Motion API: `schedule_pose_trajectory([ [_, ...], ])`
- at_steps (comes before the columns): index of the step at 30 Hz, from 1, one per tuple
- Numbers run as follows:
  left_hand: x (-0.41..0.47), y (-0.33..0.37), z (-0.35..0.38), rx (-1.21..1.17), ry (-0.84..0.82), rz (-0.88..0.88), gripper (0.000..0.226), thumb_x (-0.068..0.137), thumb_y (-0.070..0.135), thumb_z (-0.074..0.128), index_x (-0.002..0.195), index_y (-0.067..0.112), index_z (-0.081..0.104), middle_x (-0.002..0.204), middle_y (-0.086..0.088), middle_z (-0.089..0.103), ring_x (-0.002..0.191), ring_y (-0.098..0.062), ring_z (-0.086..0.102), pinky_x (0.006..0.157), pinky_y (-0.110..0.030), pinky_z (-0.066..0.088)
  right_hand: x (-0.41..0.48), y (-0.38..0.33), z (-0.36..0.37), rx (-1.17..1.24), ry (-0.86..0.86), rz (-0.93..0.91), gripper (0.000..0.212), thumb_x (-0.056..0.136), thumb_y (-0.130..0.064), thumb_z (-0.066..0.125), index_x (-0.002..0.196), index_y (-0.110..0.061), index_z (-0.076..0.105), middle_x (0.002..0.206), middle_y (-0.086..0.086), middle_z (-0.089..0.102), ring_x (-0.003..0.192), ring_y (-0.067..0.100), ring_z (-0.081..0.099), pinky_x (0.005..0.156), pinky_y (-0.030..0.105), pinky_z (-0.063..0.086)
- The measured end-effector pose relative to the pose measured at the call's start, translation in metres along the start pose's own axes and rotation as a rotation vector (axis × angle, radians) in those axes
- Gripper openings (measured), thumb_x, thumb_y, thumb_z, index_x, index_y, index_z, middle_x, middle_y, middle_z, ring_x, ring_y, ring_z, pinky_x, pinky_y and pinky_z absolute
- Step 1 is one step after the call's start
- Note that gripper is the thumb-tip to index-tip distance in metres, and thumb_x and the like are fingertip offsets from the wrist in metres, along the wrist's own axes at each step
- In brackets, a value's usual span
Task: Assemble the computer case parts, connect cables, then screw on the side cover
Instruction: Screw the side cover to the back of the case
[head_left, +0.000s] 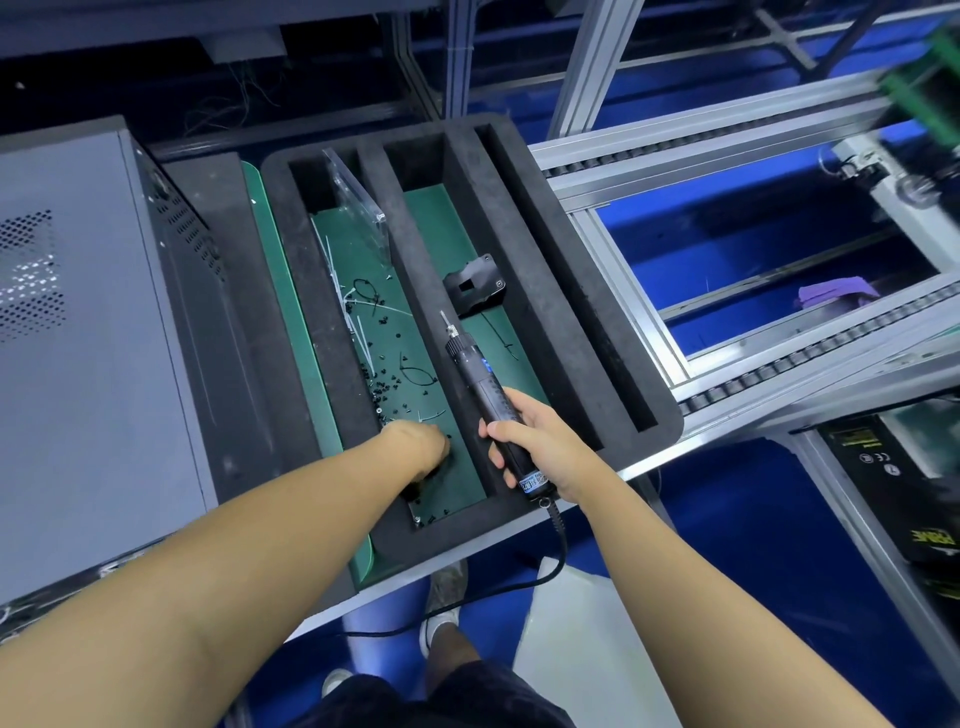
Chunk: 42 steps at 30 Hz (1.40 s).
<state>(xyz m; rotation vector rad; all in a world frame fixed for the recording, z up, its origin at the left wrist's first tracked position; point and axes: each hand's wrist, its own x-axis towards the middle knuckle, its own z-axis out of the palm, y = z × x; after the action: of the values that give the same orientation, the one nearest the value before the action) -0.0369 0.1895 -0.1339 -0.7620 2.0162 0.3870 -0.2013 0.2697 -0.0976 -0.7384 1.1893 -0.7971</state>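
1. The right hand (540, 447) has a closed grip: the fingers and thumb are curled round the rear half of the black electric screwdriver (478, 374).
2. The screwdriver lies slanted over the foam wall between two compartments of the black foam tray (540, 270). Its bit points away from the person, toward a black bracket (475, 286) in the middle compartment. Its cord (556, 551) hangs down from the rear end, just behind the grip.
3. The left hand (415, 447) reaches down into the left compartment of the tray. Its fingers are hidden behind the back of the hand, so I cannot tell how far this grip is open or if it holds something.
4. Small black screws (387, 387) lie scattered on the green floor of this compartment, some just beside the left hand, others further away from it.
5. White and black cable ties (353, 306) lie among the screws, and a clear plastic piece (358, 202) leans at the far end.
6. The grey computer case (78, 364) stands on the tabletop at the left, apart from both hands.
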Motion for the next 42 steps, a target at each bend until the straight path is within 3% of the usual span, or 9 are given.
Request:
schedule_pose_trajectory([
  [3,-0.008,-0.013,-0.014,-0.256,0.1,-0.023,0.031,0.083,0.026,0.07,0.109,0.009,0.066,0.105,-0.009,0.066,0.089,-0.027,0.065,0.07,-0.034,0.054,0.0,-0.001,0.0,0.01,-0.004,-0.003,0.032,0.084,-0.026,0.071,0.116,-0.022,0.068,0.097,0.008,0.061,0.068,0.021,0.055,0.05,0.033,0.049],
  [7,-0.019,-0.041,-0.031,-0.999,0.365,-0.121,0.006,0.08,0.009,0.065,0.082,0.01,0.07,0.07,-0.007,0.071,0.052,-0.018,0.066,0.058,-0.028,0.059,-0.002,-0.003,0.002,0.032,0.003,-0.004,0.036,0.082,-0.027,0.074,0.117,-0.024,0.069,0.098,0.008,0.062,0.068,0.022,0.055,0.05,0.033,0.048],
  [11,-0.037,-0.066,-0.042,-1.764,0.695,-0.171,0.006,0.085,0.0,0.067,0.084,0.004,0.07,0.085,-0.016,0.074,0.067,-0.017,0.073,0.069,-0.031,0.062,-0.009,-0.009,0.009,0.053,0.006,-0.019,0.038,0.082,-0.026,0.073,0.12,-0.026,0.069,0.101,0.006,0.065,0.069,0.022,0.055,0.05,0.033,0.047],
  [14,-0.055,-0.077,-0.05,-2.001,0.844,-0.082,0.008,0.083,-0.004,0.07,0.085,0.004,0.068,0.091,-0.019,0.072,0.075,-0.02,0.075,0.068,-0.029,0.061,-0.016,-0.022,0.017,0.061,-0.002,-0.062,0.036,0.084,-0.023,0.071,0.12,-0.025,0.068,0.102,0.008,0.063,0.069,0.022,0.054,0.05,0.033,0.046],
  [21,-0.112,-0.1,-0.05,-2.091,0.97,0.252,0.016,0.081,-0.004,0.076,0.089,0.002,0.064,0.085,-0.022,0.074,0.081,-0.025,0.074,0.066,-0.023,0.059,-0.041,-0.05,0.05,-0.038,-0.069,-0.134,0.044,0.088,-0.016,0.067,0.131,-0.022,0.063,0.104,0.011,0.061,0.069,0.024,0.053,0.05,0.033,0.048],
  [28,-0.173,-0.115,-0.023,-2.113,1.03,0.33,0.015,0.081,-0.007,0.074,0.092,-0.001,0.067,0.085,-0.02,0.075,0.082,-0.025,0.075,0.063,-0.021,0.058,-0.069,-0.06,0.102,-0.154,-0.04,-0.174,0.056,0.09,-0.006,0.064,0.143,-0.025,0.055,0.104,0.01,0.064,0.07,0.023,0.054,0.051,0.033,0.049],
  [34,-0.234,-0.123,0.007,-2.105,1.047,0.432,0.018,0.08,-0.006,0.075,0.097,-0.002,0.069,0.085,-0.018,0.075,0.084,-0.024,0.075,0.064,-0.02,0.058,-0.103,-0.062,0.149,-0.266,-0.029,-0.246,0.06,0.09,0.001,0.063,0.141,-0.029,0.057,0.103,0.009,0.066,0.066,0.021,0.056,0.051,0.032,0.05],
  [42,-0.296,-0.139,0.073,-1.837,1.014,0.489,0.016,0.083,-0.002,0.074,0.098,0.0,0.073,0.092,-0.021,0.075,0.091,-0.028,0.074,0.073,-0.023,0.059,-0.143,-0.047,0.204,-0.422,-0.06,-0.319,0.065,0.082,-0.008,0.065,0.141,-0.035,0.057,0.099,0.006,0.065,0.067,0.025,0.054,0.052,0.034,0.049],
])
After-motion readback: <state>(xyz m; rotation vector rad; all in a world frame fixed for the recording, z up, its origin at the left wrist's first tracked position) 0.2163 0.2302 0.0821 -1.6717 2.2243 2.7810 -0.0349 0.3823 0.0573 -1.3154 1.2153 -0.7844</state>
